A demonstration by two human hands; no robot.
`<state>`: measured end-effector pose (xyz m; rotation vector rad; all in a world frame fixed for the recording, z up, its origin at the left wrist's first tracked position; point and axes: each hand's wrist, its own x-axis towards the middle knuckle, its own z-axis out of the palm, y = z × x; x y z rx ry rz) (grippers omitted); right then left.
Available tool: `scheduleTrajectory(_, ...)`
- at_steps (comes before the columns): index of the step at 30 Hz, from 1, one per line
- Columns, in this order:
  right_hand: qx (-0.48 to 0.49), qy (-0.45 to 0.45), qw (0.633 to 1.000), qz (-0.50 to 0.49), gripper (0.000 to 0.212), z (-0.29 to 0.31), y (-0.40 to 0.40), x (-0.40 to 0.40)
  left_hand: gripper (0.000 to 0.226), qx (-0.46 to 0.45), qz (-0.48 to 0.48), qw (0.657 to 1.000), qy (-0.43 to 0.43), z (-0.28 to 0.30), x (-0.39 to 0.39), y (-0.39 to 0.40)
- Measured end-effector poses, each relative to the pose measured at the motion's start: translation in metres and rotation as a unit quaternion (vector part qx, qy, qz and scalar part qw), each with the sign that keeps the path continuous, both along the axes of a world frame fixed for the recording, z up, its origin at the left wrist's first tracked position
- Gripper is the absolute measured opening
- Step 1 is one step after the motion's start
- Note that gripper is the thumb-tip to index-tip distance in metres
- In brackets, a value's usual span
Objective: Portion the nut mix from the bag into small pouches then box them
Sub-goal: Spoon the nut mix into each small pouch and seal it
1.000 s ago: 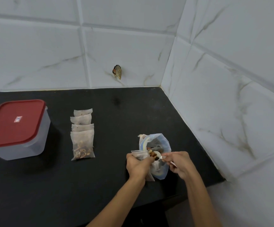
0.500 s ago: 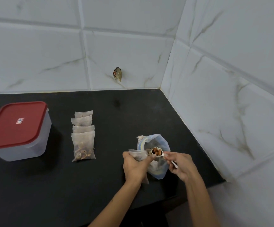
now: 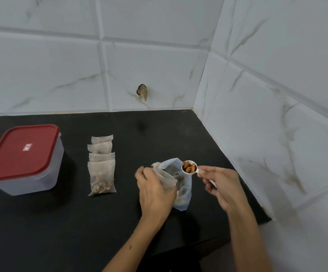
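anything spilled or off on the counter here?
No spill visible. Nuts sit in the scoop held by the right hand. Only oddity: a small dark thing stuck on the back wall tile; too blurred to identify.

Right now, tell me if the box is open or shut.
Shut. The red lid sits flat on the box, covering its whole top; neither hand is near it.

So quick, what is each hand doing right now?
Left hand: grips a small pouch, mouth held open.
Right hand: fingers pinch the handle of a white scoop full of nuts, above the bag.
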<state>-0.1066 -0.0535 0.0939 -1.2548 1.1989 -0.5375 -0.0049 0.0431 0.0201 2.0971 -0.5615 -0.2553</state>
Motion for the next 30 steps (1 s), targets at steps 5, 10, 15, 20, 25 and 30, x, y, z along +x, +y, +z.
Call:
scheduleTrajectory(5,-0.076,-0.016,0.996,0.046,0.016,0.017,0.023,0.014,0.064,-0.034,-0.001,0.996,-0.080,0.025,0.007,-0.002)
scheduleTrajectory(10,-0.284,0.074,0.954,0.068,0.018,0.015,0.043,0.025,0.048,-0.106,-0.066,0.991,0.055,0.036,0.009,0.000)
scheduleTrajectory(15,-0.438,0.122,0.885,0.097,0.019,0.008,0.048,0.027,0.047,-0.136,-0.089,0.983,0.084,0.033,0.011,0.003)
scheduleTrajectory(20,-0.564,0.094,0.817,0.080,0.015,0.005,0.044,0.030,0.035,-0.170,-0.085,0.976,0.110,0.031,0.012,0.000)
scheduleTrajectory(25,-0.627,0.106,0.765,0.102,0.013,0.011,0.046,0.032,0.041,-0.187,-0.108,0.972,0.088,0.030,0.015,-0.002)
scheduleTrajectory(30,-0.589,0.169,0.769,0.184,0.016,0.017,0.037,0.037,0.044,-0.190,-0.123,0.971,0.078,0.027,0.021,-0.003)
